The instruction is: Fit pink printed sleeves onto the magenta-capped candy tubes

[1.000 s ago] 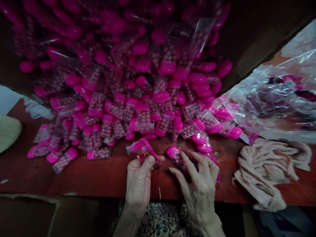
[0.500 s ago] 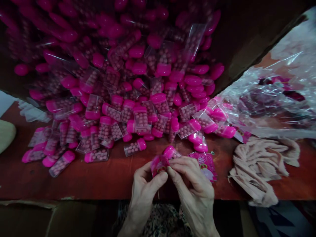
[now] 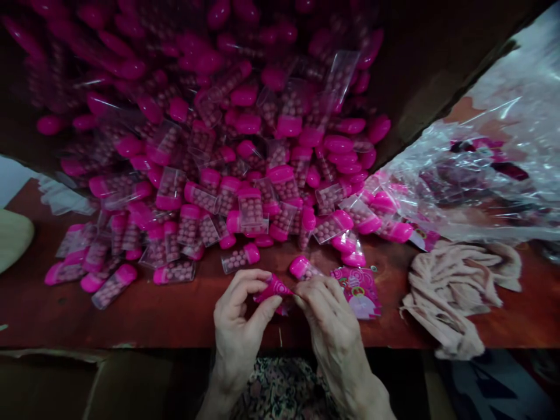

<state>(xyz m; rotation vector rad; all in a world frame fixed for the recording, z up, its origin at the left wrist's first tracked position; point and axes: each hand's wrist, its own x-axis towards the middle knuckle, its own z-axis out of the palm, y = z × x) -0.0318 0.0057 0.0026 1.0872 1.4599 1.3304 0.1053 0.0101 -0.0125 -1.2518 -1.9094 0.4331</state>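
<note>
Though its lettering is too small to read, a pink wrapper (image 3: 273, 290) is pinched between the left hand (image 3: 240, 326) and the right hand (image 3: 332, 329), a pink-capped bead tube (image 3: 303, 268) just beyond and a printed pink card (image 3: 356, 291) beside them.

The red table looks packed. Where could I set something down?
The front strip of the table is free, between the tubes and the near edge, left of the left hand. A narrower patch lies between the pink packet and the cloth. Farther back it's crowded: tubes heap up, and a plastic bag fills the right corner.
</note>
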